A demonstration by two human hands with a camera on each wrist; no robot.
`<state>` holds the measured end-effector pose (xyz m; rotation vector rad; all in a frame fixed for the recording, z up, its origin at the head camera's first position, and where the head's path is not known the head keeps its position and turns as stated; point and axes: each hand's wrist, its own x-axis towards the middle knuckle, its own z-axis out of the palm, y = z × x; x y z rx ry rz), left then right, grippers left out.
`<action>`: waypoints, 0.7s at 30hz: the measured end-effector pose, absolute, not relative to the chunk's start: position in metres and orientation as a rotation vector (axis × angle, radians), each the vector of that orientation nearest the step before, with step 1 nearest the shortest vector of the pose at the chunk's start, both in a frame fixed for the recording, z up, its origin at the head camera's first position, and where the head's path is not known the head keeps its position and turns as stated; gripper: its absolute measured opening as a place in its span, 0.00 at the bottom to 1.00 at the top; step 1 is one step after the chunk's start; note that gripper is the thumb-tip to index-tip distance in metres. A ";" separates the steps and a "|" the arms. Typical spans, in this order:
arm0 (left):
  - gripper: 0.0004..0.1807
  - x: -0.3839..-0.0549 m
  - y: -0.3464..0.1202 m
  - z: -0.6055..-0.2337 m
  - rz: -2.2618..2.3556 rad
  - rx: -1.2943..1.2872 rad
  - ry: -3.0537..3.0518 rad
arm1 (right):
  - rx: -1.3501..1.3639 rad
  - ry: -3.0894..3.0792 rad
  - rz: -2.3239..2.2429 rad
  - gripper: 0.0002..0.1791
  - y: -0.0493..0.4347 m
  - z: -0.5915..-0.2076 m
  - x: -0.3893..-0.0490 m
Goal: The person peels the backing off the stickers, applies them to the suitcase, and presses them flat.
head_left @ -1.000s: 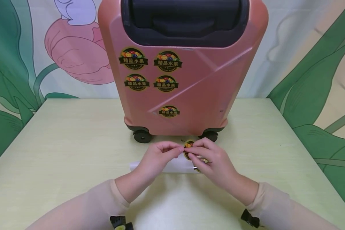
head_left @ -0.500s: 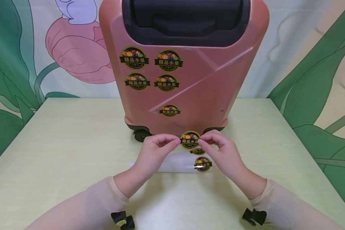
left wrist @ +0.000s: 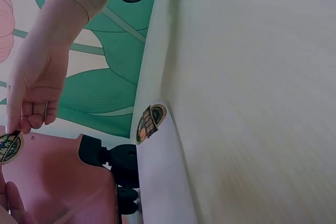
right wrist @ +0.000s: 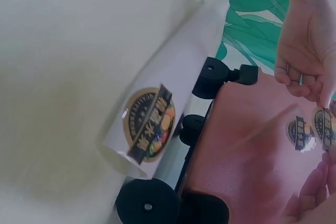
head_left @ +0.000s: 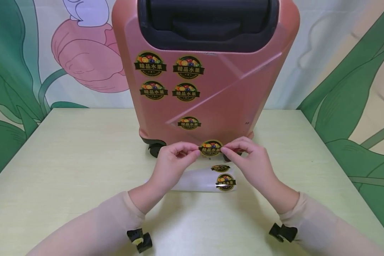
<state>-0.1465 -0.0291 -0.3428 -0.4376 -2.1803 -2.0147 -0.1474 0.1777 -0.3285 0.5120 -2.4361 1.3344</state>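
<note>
Between my two hands a round black-and-gold fruit sticker (head_left: 210, 148) is stretched upright, in front of the suitcase's lower edge. My left hand (head_left: 176, 161) pinches its left tip between thumb and forefinger, and my right hand (head_left: 251, 158) pinches the right tip the same way. The pink suitcase (head_left: 224, 103) stands on the table with several matching stickers on its face, one of them a low sticker (head_left: 189, 123) just above the held one. Below my hands lies a curled white backing sheet (head_left: 195, 180) bearing a front sticker (head_left: 225, 182) and another behind it.
The pale table (head_left: 83, 153) carries the suitcase and the sheet. Black wheels show under the suitcase, including the left wheel (head_left: 155, 149). A painted cloth backdrop (head_left: 89, 60) hangs behind. Each sleeve has a black wrist mount, such as the right mount (head_left: 283, 233).
Both hands have lifted the sticker up and away from the backing sheet toward the suitcase. The right hand has shifted to the sticker's right tip, and the sticker now faces front.
</note>
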 end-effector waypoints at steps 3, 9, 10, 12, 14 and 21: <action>0.06 -0.149 -0.029 -0.341 -2.022 -0.429 -2.154 | 0.512 -2.435 1.306 0.03 0.178 -0.324 -0.151; 0.12 -0.152 -0.036 -0.340 -2.044 -0.384 -2.070 | 0.672 -2.324 1.151 0.03 0.172 -0.309 -0.161; 0.13 -0.153 -0.038 -0.341 -2.010 -0.394 -2.060 | 0.693 -2.301 1.136 0.03 0.172 -0.306 -0.163; 0.14 -0.155 -0.043 -0.342 -1.853 -0.469 -2.079 | 0.710 -2.265 1.122 0.03 0.171 -0.300 -0.167; 0.14 -0.157 -0.048 -0.343 -1.520 -0.617 -2.161 | 0.707 -2.243 1.114 0.04 0.170 -0.294 -0.172; 0.16 -0.164 -0.054 -0.341 -0.175 -0.946 -2.046 | 0.690 -2.212 1.083 0.03 0.164 -0.286 -0.183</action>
